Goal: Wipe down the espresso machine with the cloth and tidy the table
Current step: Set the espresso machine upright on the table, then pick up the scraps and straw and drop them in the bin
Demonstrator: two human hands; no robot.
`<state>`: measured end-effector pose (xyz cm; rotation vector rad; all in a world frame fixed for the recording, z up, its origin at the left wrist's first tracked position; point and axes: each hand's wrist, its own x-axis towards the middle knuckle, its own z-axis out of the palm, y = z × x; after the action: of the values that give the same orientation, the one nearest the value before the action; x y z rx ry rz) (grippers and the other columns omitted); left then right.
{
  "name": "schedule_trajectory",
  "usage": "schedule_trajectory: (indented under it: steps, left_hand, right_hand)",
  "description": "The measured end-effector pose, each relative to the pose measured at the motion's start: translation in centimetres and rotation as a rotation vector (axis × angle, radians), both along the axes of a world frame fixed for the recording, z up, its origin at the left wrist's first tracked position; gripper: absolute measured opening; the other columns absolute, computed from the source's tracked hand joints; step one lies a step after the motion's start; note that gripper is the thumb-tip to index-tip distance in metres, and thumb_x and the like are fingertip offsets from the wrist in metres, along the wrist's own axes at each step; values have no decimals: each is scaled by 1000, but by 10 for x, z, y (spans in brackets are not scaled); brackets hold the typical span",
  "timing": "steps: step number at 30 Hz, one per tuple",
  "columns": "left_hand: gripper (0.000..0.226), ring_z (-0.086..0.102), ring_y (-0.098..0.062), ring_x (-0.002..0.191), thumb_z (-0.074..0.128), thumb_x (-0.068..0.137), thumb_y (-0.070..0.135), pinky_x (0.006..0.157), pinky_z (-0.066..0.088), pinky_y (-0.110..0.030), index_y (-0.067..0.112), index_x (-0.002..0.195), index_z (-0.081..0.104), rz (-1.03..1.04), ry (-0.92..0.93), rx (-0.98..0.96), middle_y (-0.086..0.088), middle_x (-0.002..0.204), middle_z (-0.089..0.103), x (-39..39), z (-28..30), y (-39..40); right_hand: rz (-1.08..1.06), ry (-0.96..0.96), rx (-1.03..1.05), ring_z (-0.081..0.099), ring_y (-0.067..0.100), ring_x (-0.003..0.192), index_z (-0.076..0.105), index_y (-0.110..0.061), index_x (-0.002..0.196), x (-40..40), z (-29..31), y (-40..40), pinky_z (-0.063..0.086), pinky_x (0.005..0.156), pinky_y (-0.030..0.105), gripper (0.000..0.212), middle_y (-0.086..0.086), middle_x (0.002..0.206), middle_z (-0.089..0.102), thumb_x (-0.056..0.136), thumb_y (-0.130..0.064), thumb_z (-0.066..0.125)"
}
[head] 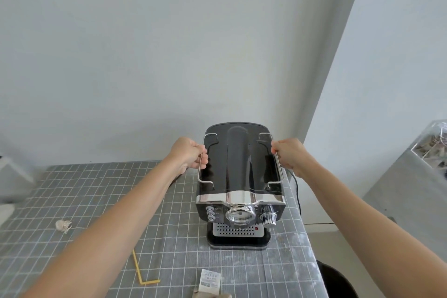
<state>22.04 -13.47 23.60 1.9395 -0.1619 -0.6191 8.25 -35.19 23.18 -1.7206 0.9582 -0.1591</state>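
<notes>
A black and chrome espresso machine (239, 172) stands at the table's right side, near the back wall, its front with dials and drip tray facing me. My left hand (189, 155) grips the wire rail on the machine's top left edge. My right hand (289, 153) grips the matching rail on the top right edge. A beige cloth (210, 294) shows only partly at the bottom edge of the view.
The table has a grey grid-pattern cover (96, 201). On it lie a crumpled paper ball (63, 225), a bent yellow straw (142, 271) and a small white sachet (210, 278). A black power cord (298, 198) hangs off the right edge. A dark round object (336, 280) sits lower right.
</notes>
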Motion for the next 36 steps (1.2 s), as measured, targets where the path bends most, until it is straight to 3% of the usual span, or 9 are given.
schedule_trajectory:
  steps: [6, 9, 12, 15, 19, 25, 29, 32, 36]
  left_hand:
    - [24, 60, -5, 34, 47, 99, 7, 40, 53, -20, -1, 79, 56, -8, 5, -4, -14, 72, 59, 0, -1, 2]
    - [16, 64, -10, 42, 50, 98, 7, 45, 56, -23, -3, 89, 59, -15, -23, 9, -14, 73, 62, -4, 1, 3]
    - [10, 68, -18, 63, 57, 93, 7, 64, 61, -34, 5, 85, 61, -24, -155, 58, -13, 81, 66, -11, 6, 14]
    - [11, 67, -22, 95, 63, 89, 16, 88, 56, -39, 11, 99, 66, -54, -322, 143, -8, 101, 69, -9, 13, 43]
    - [34, 62, -17, 105, 60, 92, 26, 88, 50, -29, 12, 123, 60, -53, -419, 213, -2, 118, 64, 2, 19, 111]
    - [32, 61, -18, 111, 58, 93, 23, 100, 48, -34, 13, 124, 59, 87, -433, 396, -2, 123, 64, 28, -26, 239]
    - [33, 59, -22, 118, 56, 95, 23, 100, 44, -34, 12, 126, 58, 98, -292, 579, -5, 127, 62, 55, -110, 340]
    - [38, 58, -25, 119, 56, 95, 21, 102, 45, -37, 10, 131, 54, 67, -303, 652, -9, 133, 59, 43, -144, 352]
    - [51, 46, -25, 132, 58, 93, 23, 109, 40, -39, 14, 141, 43, 6, -351, 666, -9, 145, 44, 55, -197, 367]
  right_hand:
    - [88, 47, -34, 26, 16, 39, 58, -9, 61, -3, 2, -4, 22, 40, 19, 30, 2, 47, 33, 90, -11, 49]
    - [164, 145, -344, 44, 22, 49, 62, -4, 68, -5, 11, -6, 33, 45, 21, 31, 4, 50, 46, 93, -20, 52]
    - [191, 226, -648, 61, 34, 79, 63, 0, 82, 0, 25, 0, 45, 62, 30, 30, 14, 79, 61, 92, -27, 54]
    - [242, 104, -744, 57, 32, 90, 66, -8, 96, 13, 44, 24, 45, 75, 34, 24, 9, 91, 60, 93, -29, 56]
    - [385, -113, -738, 55, 24, 76, 68, -11, 97, 45, 63, 83, 38, 69, 28, 20, -2, 69, 57, 93, -28, 58]
    - [612, -294, -669, 52, 18, 53, 64, -15, 90, 88, 58, 197, 42, 54, 26, 13, 1, 57, 57, 95, -24, 56]
    - [764, -146, -607, 50, 7, 54, 68, -12, 93, 136, -5, 280, 38, 52, 24, 15, -9, 57, 53, 95, -23, 58]
    - [829, 15, -532, 53, 11, 63, 69, -11, 95, 128, -48, 289, 36, 52, 17, 17, -9, 64, 52, 94, -24, 59]
    - [917, 330, -428, 70, 29, 81, 65, -1, 85, 130, -121, 335, 55, 73, 32, 26, 18, 87, 71, 94, -25, 60]
